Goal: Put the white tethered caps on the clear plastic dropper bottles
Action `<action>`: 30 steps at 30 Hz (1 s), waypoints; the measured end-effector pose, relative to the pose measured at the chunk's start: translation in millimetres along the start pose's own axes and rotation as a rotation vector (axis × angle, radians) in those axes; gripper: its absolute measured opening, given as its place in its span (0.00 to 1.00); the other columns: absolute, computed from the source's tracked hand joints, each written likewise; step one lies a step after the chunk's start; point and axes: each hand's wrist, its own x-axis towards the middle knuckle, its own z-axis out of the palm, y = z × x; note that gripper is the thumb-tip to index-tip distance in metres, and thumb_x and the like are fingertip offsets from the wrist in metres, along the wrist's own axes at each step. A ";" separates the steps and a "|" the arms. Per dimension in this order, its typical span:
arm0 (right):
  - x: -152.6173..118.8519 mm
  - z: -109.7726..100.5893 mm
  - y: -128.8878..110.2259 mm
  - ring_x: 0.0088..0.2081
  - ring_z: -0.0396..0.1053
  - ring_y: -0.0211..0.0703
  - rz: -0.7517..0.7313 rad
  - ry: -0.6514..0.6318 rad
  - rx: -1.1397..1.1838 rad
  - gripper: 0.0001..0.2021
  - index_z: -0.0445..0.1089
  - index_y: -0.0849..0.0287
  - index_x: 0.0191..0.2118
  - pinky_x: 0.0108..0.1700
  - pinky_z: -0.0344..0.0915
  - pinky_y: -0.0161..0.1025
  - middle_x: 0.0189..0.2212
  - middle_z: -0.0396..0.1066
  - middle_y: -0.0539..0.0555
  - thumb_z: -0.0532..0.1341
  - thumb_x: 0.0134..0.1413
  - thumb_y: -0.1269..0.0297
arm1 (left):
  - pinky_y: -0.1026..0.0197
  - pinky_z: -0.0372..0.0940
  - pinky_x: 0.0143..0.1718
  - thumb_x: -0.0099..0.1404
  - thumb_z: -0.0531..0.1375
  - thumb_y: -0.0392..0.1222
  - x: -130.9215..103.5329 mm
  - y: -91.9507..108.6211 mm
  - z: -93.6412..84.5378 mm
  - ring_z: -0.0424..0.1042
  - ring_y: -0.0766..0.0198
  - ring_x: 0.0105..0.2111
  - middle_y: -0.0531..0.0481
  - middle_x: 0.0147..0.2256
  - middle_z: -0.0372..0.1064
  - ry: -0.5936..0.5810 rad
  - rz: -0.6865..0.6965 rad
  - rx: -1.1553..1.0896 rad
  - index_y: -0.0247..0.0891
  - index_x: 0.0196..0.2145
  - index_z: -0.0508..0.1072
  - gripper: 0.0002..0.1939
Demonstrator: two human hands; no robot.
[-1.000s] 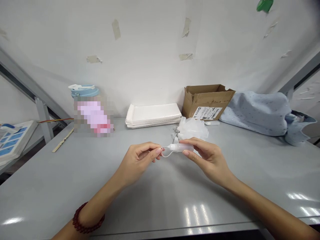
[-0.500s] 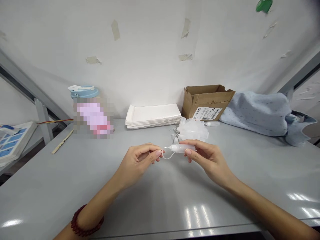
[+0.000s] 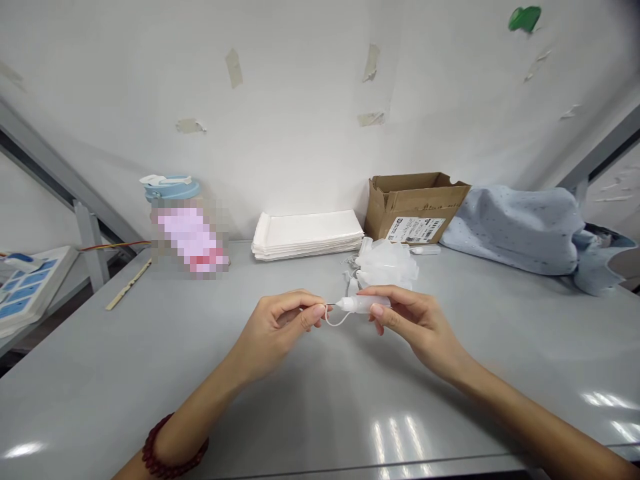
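Between the fingers and thumb of my right hand [image 3: 417, 323] lies a small white needle-tip squeeze bottle [image 3: 357, 305], held sideways with its tip toward the left. A thin metal needle [image 3: 331, 305] sticks out of the nozzle and reaches my left fingertips. From the bottle's neck a thin white cap strap [image 3: 339, 324] loops down and across to my left hand [image 3: 285, 323], which pinches its far end. Those fingertips hide the cap end, so I cannot tell whether the needle is inside it. Both hands are just above the grey table [image 3: 300, 413].
Behind my right hand lies a pile of white translucent pieces [image 3: 385, 263], with another small bottle [image 3: 425, 250] beyond. A stack of white envelopes [image 3: 307, 233], a cardboard box [image 3: 415, 207] and bluish cloth [image 3: 515, 230] line the wall. A blue-lidded container [image 3: 173, 189], partly blurred, stands left.
The gap between the needle and my left fingertips has closed, the needle's end now meeting them. The strap's loop bends more tightly. The whole view has shifted slightly.
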 end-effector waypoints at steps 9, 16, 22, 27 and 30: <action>0.2 -0.8 -1.5 0.24 0.62 0.34 0.015 -0.009 0.001 0.08 0.73 0.55 0.39 0.28 0.62 0.33 0.21 0.65 0.47 0.60 0.55 0.61 | 0.63 0.62 0.32 0.65 0.56 0.42 -0.4 0.3 1.1 0.65 0.65 0.30 0.49 0.30 0.69 -0.020 0.020 0.032 0.36 0.31 0.75 0.10; -0.3 -0.7 -4.5 0.25 0.60 0.33 -0.001 -0.003 -0.052 0.06 0.74 0.55 0.36 0.26 0.58 0.32 0.21 0.64 0.47 0.60 0.55 0.62 | 0.64 0.60 0.33 0.65 0.55 0.40 -2.1 1.4 2.2 0.66 0.66 0.31 0.50 0.30 0.70 -0.038 0.063 0.145 0.37 0.30 0.75 0.10; 1.7 -0.6 -1.5 0.28 0.66 0.37 -0.031 -0.020 -0.140 0.09 0.74 0.56 0.38 0.29 0.63 0.34 0.28 0.71 0.51 0.60 0.55 0.60 | 0.64 0.61 0.32 0.66 0.54 0.40 -2.2 0.4 2.1 0.66 0.66 0.30 0.50 0.29 0.69 -0.029 0.067 0.244 0.38 0.30 0.75 0.11; 0.5 -1.1 0.1 0.30 0.67 0.38 -0.067 -0.035 -0.225 0.10 0.74 0.56 0.39 0.31 0.64 0.35 0.31 0.73 0.52 0.59 0.56 0.59 | 0.64 0.62 0.32 0.65 0.54 0.38 -2.6 -2.2 3.1 0.66 0.66 0.29 0.49 0.29 0.69 -0.040 0.136 0.323 0.36 0.31 0.75 0.10; 0.6 0.0 0.2 0.28 0.66 0.37 -0.078 -0.041 -0.266 0.10 0.74 0.57 0.39 0.29 0.63 0.35 0.30 0.73 0.52 0.59 0.56 0.60 | 0.64 0.62 0.32 0.65 0.54 0.36 -2.2 -4.8 4.2 0.66 0.66 0.28 0.49 0.28 0.69 -0.040 0.187 0.355 0.36 0.31 0.74 0.10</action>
